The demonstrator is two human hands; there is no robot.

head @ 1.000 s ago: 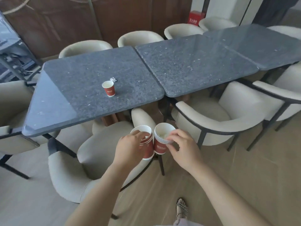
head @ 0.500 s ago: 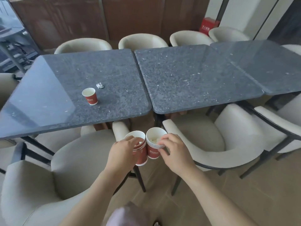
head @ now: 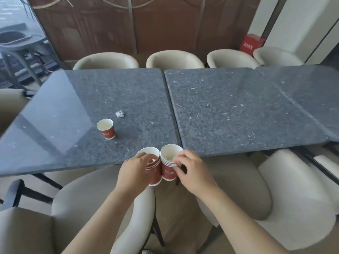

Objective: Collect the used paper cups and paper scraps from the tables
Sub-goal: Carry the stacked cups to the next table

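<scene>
My left hand [head: 134,171] grips a stack of red paper cups [head: 155,173] by its rim and side. My right hand [head: 192,171] holds a second stack of red cups [head: 168,171] with white paper scraps inside. Both stacks touch each other just in front of the near edge of the left dark stone table [head: 55,140]. A single red paper cup [head: 106,129] stands upright on that table. Slightly beyond it, to the right, lies a small crumpled white paper scrap [head: 119,113].
Three dark stone tables stand in a row; the middle table [head: 238,116] carries nothing. Cream armchairs line the far side and the near side, one below my left arm [head: 82,208] and one at the right [head: 284,198]. A red box [head: 252,44] sits by the back wall.
The view has swung left and closer to the tables, so the lone cup and the scrap now lie nearer ahead. Both hands still hold their cup stacks side by side.
</scene>
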